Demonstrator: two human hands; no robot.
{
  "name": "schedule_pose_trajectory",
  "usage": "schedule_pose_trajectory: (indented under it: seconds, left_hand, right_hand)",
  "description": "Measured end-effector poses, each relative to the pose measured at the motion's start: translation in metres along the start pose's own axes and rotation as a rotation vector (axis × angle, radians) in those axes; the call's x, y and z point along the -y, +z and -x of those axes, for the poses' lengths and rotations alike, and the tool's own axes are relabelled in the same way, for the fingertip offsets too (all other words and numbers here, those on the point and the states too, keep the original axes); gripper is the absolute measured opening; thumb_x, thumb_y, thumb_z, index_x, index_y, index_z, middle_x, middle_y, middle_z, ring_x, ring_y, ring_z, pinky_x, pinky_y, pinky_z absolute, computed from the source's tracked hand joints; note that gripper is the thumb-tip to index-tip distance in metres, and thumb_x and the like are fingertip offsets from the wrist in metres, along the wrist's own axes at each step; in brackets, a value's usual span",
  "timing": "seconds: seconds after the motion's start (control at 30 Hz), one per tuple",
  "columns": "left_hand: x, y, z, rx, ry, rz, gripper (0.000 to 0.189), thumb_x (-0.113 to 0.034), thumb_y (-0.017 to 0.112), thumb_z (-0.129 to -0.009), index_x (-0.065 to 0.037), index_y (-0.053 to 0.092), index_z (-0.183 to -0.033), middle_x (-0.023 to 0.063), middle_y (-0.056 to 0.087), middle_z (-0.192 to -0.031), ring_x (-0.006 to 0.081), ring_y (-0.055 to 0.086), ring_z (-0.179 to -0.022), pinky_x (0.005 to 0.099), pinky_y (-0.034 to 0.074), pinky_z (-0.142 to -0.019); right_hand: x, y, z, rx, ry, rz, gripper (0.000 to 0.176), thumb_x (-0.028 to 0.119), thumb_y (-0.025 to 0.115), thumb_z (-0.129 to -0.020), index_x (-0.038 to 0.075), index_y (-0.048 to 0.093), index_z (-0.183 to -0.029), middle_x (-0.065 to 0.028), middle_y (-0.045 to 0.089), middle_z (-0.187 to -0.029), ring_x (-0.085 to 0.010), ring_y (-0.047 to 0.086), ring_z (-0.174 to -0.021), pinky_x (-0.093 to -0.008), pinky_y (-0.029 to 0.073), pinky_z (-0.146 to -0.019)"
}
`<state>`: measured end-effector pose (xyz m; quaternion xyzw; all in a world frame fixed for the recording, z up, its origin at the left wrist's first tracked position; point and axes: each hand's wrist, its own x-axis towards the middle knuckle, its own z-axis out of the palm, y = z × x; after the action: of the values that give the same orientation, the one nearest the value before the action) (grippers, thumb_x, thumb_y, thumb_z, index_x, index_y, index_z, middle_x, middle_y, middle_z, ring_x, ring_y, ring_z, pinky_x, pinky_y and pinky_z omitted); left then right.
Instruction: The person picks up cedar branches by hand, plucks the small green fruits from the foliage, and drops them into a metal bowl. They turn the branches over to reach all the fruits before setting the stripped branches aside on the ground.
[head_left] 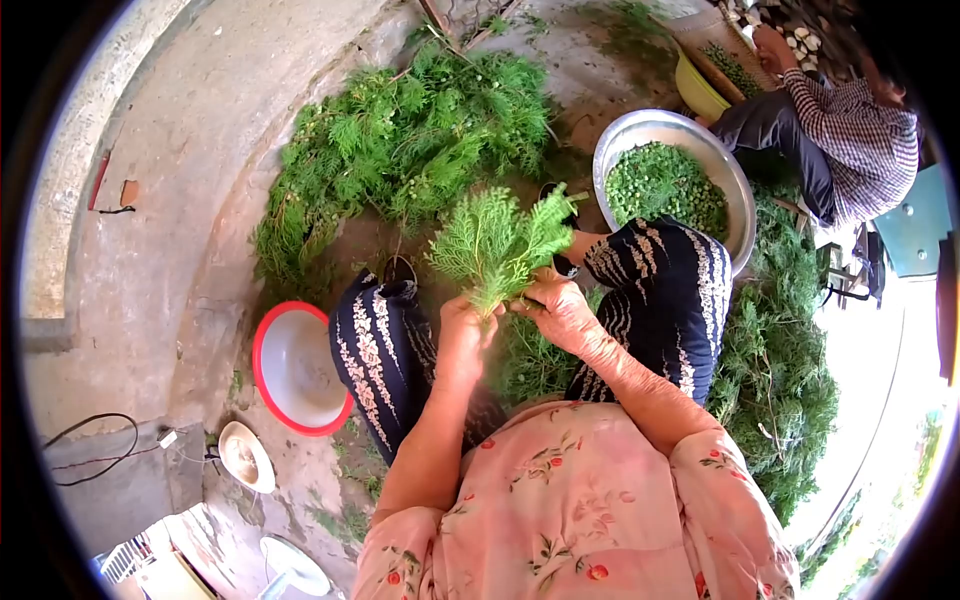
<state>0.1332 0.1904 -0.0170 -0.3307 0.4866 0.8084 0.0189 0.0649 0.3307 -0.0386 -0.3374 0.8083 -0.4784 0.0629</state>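
Observation:
A leafy green sprig stands up between my two hands, in front of my knees. My left hand is closed round its stem end. Just to the right, my right hand has its fingers pinched at the base of the same sprig. Past the sprig lies a large heap of green branches. A metal basin beside my right knee holds many small green cones or berries.
A white basin with a red rim stands left of my left knee. More cut branches lie at the right. Another person sits at the upper right, near a yellow-green basin. A straw hat lies at the lower left.

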Motion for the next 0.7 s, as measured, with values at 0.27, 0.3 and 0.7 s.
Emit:
schedule_pose_trajectory:
  seconds: [0.27, 0.3, 0.7]
  left_hand:
    - [0.024, 0.000, -0.015, -0.198, 0.503, -0.471, 0.030, -0.015, 0.057, -0.086, -0.002, 0.044, -0.063, -0.0038, 0.034, -0.057, 0.0064, 0.029, -0.054, 0.0240, 0.026, -0.048]
    - [0.024, 0.003, -0.013, -0.230, 0.527, -0.533, 0.030, -0.016, 0.057, -0.086, -0.001, 0.044, -0.063, -0.0034, 0.034, -0.057, 0.0071, 0.028, -0.054, 0.0245, 0.027, -0.048]
    - [0.039, 0.010, -0.020, -0.450, 0.639, -0.975, 0.025, -0.026, 0.057, -0.081, -0.003, 0.057, -0.070, 0.0175, 0.056, -0.064, 0.0344, 0.048, -0.055, 0.0408, 0.039, -0.053]
  right_hand:
    - [0.017, 0.009, 0.022, 0.168, -0.153, 0.231, 0.012, 0.010, 0.055, -0.081, 0.000, 0.054, -0.074, -0.0129, 0.051, -0.070, -0.0282, 0.054, -0.061, -0.0360, 0.044, -0.052]
    - [0.024, 0.009, 0.022, 0.169, -0.060, 0.121, 0.013, 0.010, 0.055, -0.080, 0.000, 0.053, -0.073, -0.0129, 0.051, -0.069, -0.0278, 0.054, -0.060, -0.0358, 0.044, -0.052]
    - [0.058, -0.012, 0.041, 0.319, 0.382, -0.398, 0.018, 0.007, 0.042, -0.087, -0.001, 0.049, -0.072, -0.0067, 0.048, -0.065, -0.0109, 0.045, -0.046, -0.0252, 0.035, -0.042]
